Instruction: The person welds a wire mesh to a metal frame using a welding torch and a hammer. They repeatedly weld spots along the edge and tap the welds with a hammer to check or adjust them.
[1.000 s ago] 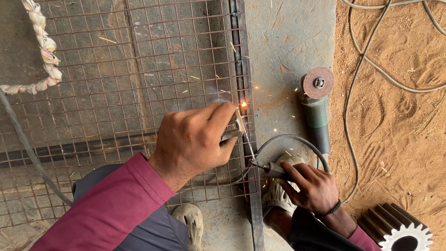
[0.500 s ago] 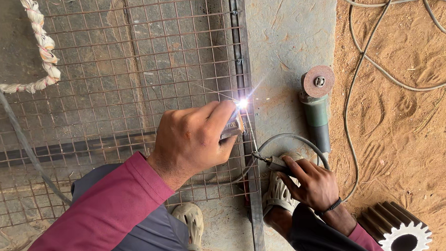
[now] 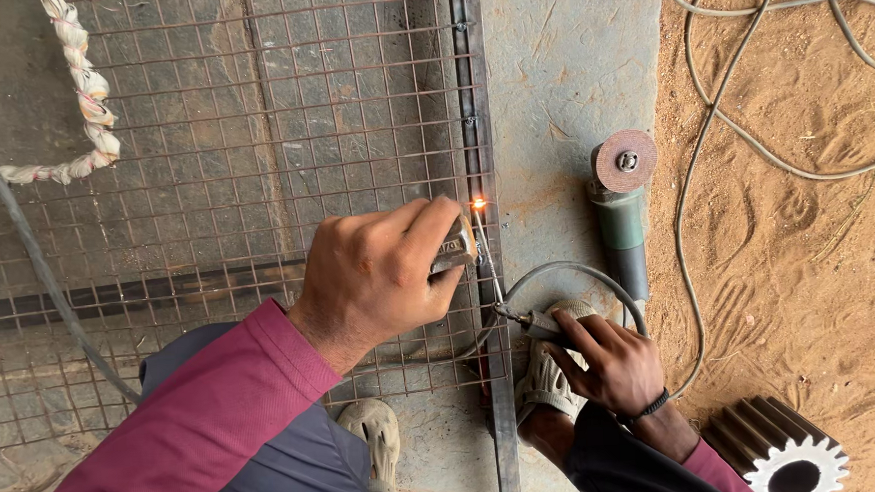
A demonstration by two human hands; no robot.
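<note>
Gripping the electrode holder point(image 3: 534, 322) in your right hand point(image 3: 615, 361), you keep the welding rod point(image 3: 486, 259) running toward 11 o'clock, its glowing tip on the frame bar point(image 3: 474, 126). Your left hand point(image 3: 384, 268) is clenched on a small metal piece point(image 3: 454, 247) against the wire mesh point(image 3: 256, 136). Judgement: tack under way; whether the joints at 12 o'clock are welded is unclear. Angle grinder point(image 3: 621, 208) lies at 3 o'clock.
</note>
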